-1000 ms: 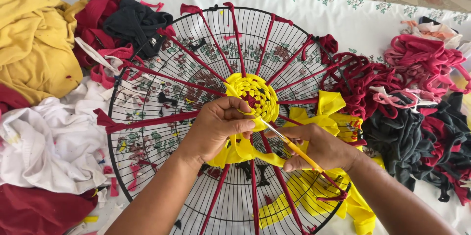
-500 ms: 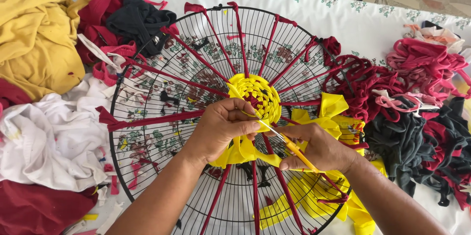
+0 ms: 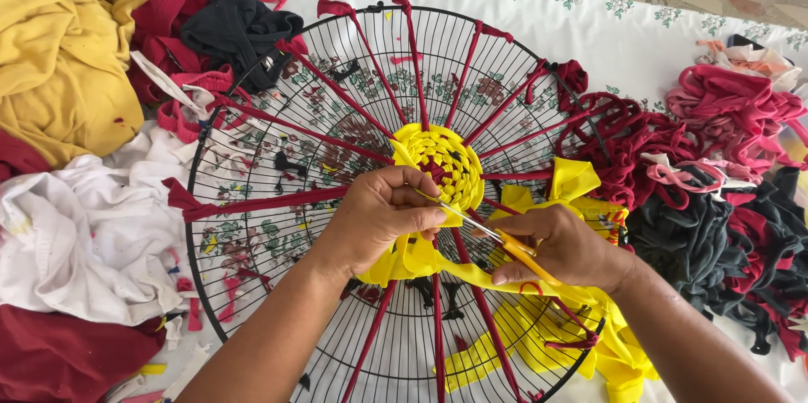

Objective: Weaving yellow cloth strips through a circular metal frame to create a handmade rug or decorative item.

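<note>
A table (image 3: 589,29) covered in a white cloth with small floral print is carrying everything. A round black wire fan guard (image 3: 252,129) is lying flat at its centre, with dark red fabric strips (image 3: 278,201) stretching like spokes from hub to rim. Heaps of cloth are surrounding it: a yellow garment (image 3: 59,58) at top left, white fabric (image 3: 76,226) below it, and tangled piles of red, pink and black fabric strips (image 3: 724,193) on the right. At the hub, a woven disc of yellow fabric (image 3: 442,159) is sitting among the spokes, and a loose yellow fabric strip (image 3: 539,327) is trailing from it towards the lower right. The left hand (image 3: 379,218) is pinching this strip just below the disc, fingers clenched on it. The right hand (image 3: 560,247) is grasping orange-handled scissors (image 3: 492,235), fingers closed around the handles, with the blades pointing towards the left hand's fingertips.
</note>
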